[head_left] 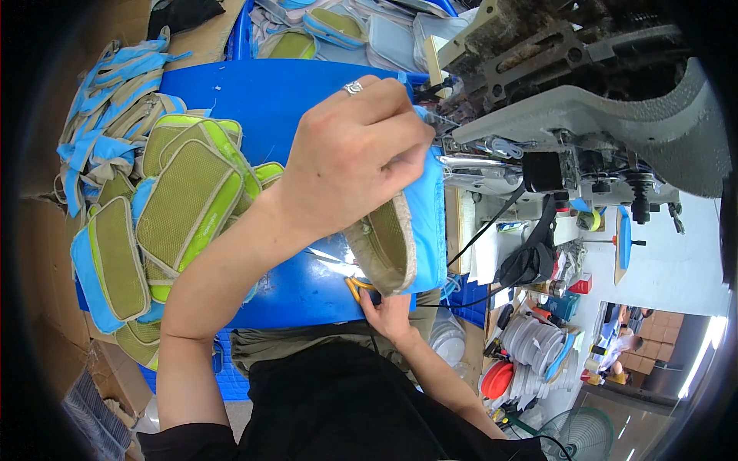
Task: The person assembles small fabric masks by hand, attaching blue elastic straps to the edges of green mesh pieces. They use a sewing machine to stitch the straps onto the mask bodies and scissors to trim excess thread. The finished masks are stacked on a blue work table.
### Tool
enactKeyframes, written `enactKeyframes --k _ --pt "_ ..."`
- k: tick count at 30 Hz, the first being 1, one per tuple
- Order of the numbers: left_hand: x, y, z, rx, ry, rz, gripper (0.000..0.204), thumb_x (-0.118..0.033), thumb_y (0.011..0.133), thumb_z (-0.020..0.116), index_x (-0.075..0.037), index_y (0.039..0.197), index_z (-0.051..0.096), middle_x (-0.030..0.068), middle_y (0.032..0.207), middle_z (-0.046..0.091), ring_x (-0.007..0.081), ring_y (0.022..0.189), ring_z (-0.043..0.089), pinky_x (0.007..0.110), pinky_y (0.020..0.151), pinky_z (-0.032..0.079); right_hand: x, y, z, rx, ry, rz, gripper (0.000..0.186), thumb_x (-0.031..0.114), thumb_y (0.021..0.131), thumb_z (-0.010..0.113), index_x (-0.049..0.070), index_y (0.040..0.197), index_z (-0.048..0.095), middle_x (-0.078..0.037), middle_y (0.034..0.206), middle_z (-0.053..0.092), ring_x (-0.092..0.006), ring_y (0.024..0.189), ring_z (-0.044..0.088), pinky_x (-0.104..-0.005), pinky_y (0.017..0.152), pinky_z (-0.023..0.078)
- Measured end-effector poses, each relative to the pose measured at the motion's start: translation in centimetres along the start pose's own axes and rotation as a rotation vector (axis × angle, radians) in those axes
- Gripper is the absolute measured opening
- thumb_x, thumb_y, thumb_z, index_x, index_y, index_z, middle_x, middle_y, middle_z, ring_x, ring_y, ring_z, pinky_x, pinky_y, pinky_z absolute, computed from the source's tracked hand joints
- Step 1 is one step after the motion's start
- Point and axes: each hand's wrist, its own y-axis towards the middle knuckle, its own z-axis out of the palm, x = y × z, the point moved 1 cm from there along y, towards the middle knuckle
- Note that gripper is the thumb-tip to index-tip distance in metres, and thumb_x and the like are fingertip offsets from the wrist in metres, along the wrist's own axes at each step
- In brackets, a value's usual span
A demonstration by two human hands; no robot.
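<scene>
My left hand [357, 150] reaches across the middle with its fingers curled closed on the upper edge of a pouch piece. The pouch [427, 230] has light blue fabric and an olive mesh panel with beige edging; it hangs open toward me beside the sewing machine [553, 123]. Below its lower edge is my right hand [392, 316], its thumb by the yellow handles of scissors [358, 287]. The other fingers are mostly hidden behind the pouch, so their grip does not show. The scissors' silver blades point left over the blue table [254, 88].
At left lies a pile of green mesh and blue pouch pieces [188, 203], with blue and beige strips [115, 115] behind. A blue bin [244, 34] of pouches stands at the back. Stacked rolls [534, 346] and a fan [580, 434] are at right. A person works far off.
</scene>
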Motion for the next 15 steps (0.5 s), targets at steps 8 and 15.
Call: enactKeyframes --k 8,15 --pt "-0.3 0.1 0.1 0.005 0.039 0.018 0.013 -0.005 0.070 0.076 -0.010 0.077 0.066 0.0031 0.077 0.056 0.0230 0.072 0.060 0.034 0.062 0.050 -0.9 -0.4 0.5 -0.022 0.055 -0.056 0.031 0.010 0.077 0.075 0.002 0.106 0.068 -0.019 0.100 0.067 -0.0399 0.085 0.064 -0.0474 0.071 0.048" --pt "-0.4 0.6 -0.5 0.089 0.149 0.149 0.013 -0.004 0.073 0.079 -0.005 0.078 0.068 0.0061 0.078 0.059 0.0236 0.069 0.060 0.034 0.060 0.049 4.3 5.8 -11.3 -0.490 0.390 -0.120 0.021 0.000 0.086 0.070 -0.002 0.107 0.070 -0.015 0.093 0.066 -0.0216 0.080 0.063 -0.0302 0.073 0.050"
